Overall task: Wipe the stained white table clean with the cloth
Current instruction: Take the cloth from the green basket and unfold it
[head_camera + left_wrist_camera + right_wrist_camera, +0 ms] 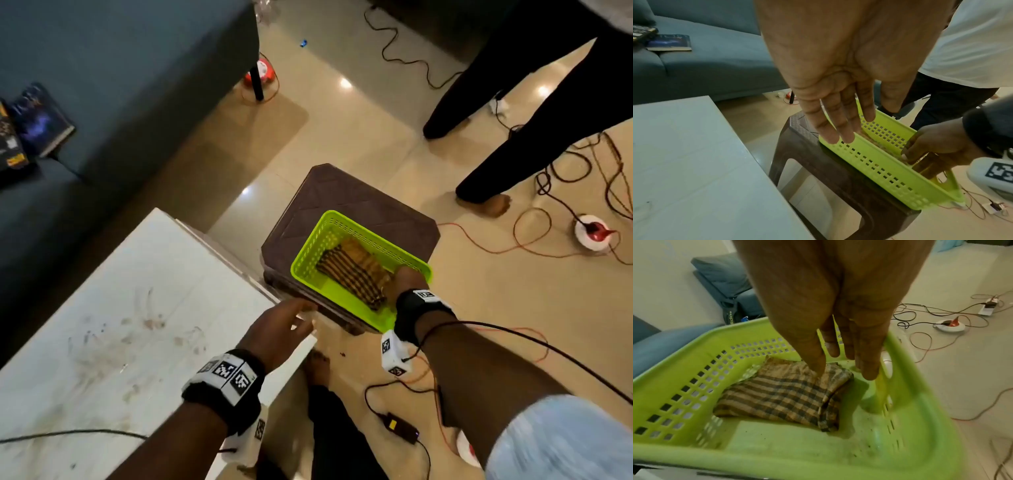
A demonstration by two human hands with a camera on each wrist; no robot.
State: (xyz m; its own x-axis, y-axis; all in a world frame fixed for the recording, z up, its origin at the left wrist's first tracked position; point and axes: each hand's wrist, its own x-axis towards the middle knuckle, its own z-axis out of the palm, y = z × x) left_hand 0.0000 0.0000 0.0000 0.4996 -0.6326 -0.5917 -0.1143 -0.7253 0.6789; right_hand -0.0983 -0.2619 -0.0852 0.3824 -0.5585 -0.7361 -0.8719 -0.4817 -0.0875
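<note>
The white table (pixel 137 291) (pixel 684 154) has reddish-brown smears (pixel 150 322) across its top. Beside its right edge stands a brown plastic stool (pixel 342 195) (pixel 818 162) bearing a lime-green basket (pixel 342 301) (pixel 879 162) (pixel 694 369). A folded checked brown cloth (pixel 352 270) (pixel 781 395) lies in the basket. My right hand (pixel 407 279) (pixel 931 146) (pixel 838 366) reaches down into it, fingers nearly straight, thumb tip touching the cloth's far end. My left hand (pixel 291 320) (pixel 849 129) hovers open, holding nothing, between the table corner and the basket's near rim.
A blue sofa (pixel 102 85) with books (pixel 37 120) stands behind the table. Another person's legs (pixel 513 120) are beyond the stool. Cables and a round socket reel (pixel 592 229) lie on the tiled floor to the right; a power adapter (pixel 400 428) lies near my foot (pixel 318 366).
</note>
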